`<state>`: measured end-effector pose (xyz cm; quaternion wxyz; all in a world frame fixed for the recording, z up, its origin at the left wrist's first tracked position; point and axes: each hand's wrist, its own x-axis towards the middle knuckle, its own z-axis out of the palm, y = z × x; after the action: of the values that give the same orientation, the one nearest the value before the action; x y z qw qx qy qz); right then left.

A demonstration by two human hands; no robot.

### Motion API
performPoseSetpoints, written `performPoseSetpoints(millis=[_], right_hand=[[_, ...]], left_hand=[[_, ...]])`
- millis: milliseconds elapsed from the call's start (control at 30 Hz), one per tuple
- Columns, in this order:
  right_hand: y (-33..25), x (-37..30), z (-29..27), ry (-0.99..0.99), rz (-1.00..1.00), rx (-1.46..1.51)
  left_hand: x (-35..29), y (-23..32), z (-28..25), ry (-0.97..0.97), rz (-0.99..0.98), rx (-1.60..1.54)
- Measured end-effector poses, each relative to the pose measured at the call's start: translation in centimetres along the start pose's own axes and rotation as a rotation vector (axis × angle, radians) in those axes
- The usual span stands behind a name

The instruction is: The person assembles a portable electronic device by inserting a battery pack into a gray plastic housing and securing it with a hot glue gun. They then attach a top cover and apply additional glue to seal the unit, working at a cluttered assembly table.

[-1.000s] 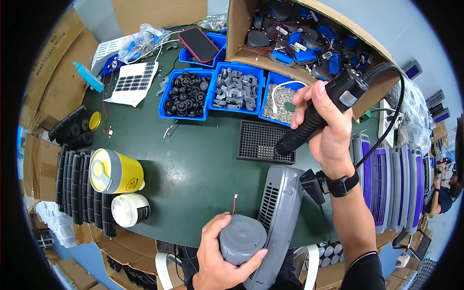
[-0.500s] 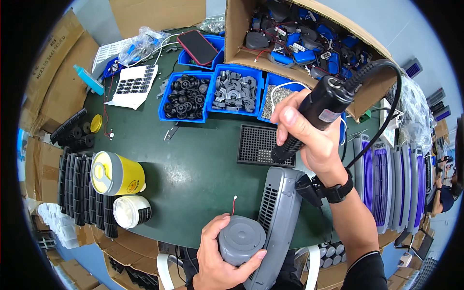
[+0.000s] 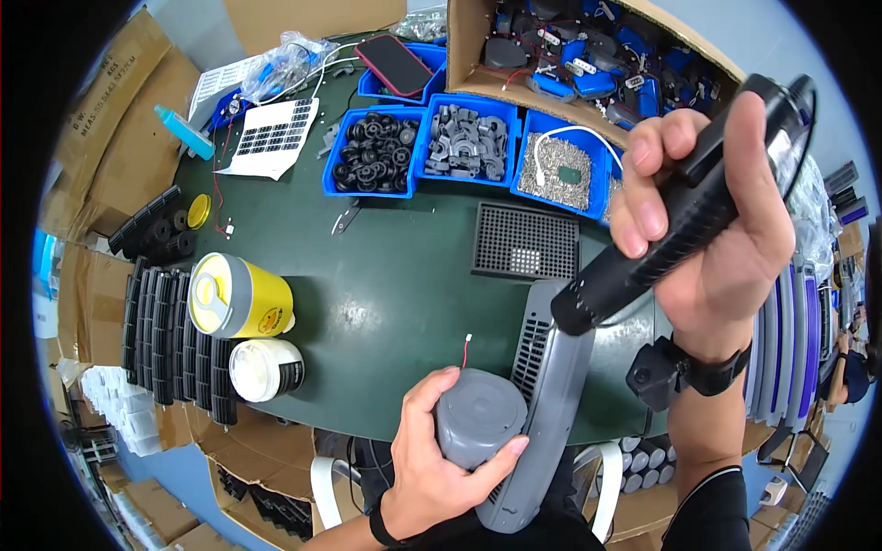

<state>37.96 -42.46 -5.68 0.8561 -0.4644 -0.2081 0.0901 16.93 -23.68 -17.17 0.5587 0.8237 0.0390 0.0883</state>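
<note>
My left hand (image 3: 430, 470) is wrapped round a grey round-topped plastic part (image 3: 481, 415) at the near edge of the table. This part rests against a long grey vented housing (image 3: 557, 404), which slants toward me. A short red wire (image 3: 466, 351) with a white plug sticks out beyond the round part. My right hand (image 3: 721, 220) grips a black corded electric screwdriver (image 3: 643, 262), its thumb pointing up along the body. The tool is tilted, its lower end above the far part of the housing; no bit shows clearly, and I cannot tell whether they touch.
Blue bins hold black wheels (image 3: 375, 151), grey clips (image 3: 466, 142) and small screws (image 3: 559, 174). Nearby are a black perforated tray (image 3: 526, 241) and a carton (image 3: 588, 96) of blue-grey parts. At left stand a yellow cup (image 3: 241, 296), a white jar (image 3: 266, 370) and black rollers (image 3: 175, 335).
My right hand has lifted the screwdriver closer to me and to the right, tilting it flatter. My left hand still holds the round part. The whole view has shifted a little.
</note>
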Motion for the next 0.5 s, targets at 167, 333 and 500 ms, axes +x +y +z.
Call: performPoseSetpoints(millis=[167, 333, 500], right_hand=[[0.9, -0.9, 0.5, 0.044, 0.222, 0.195], [1.6, -1.3, 1.1, 0.065, 0.245, 0.229], [1.9, -1.7, 1.3, 0.051, 0.250, 0.216]], left_hand=[[0.0, -0.1, 0.0, 0.002, 0.011, -0.010], [0.0, -0.1, -0.1, -0.003, 0.005, -0.007], [0.1, 0.1, 0.0, -0.002, 0.013, -0.012]])
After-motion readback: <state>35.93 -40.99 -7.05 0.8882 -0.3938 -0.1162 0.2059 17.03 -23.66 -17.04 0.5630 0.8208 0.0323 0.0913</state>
